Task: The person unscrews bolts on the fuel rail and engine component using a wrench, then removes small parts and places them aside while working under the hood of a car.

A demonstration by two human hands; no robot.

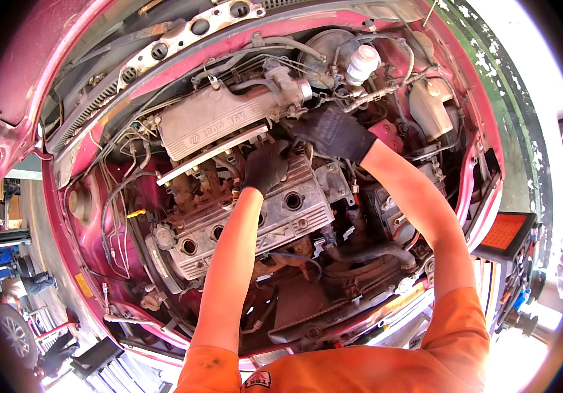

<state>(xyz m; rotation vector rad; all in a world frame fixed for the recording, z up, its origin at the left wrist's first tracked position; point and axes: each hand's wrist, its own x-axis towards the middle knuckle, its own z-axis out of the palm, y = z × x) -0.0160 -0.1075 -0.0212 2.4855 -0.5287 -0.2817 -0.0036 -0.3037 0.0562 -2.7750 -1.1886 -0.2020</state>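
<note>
Engine (280,224), partly hidden under dark-gloved hands (267,168) (335,133), grip unclear

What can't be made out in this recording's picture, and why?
All in the head view:
Anything the right hand may hold: hidden by the hand's own back.
The fingertips of the left hand: too dark to separate.
Middle of the engine cover: partly hidden by the left forearm.
Pink panel, upper left: cut off by the rim.

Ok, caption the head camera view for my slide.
Gloved left hand at the valve cover, gloved right hand nearby, in a red engine bay.
</note>
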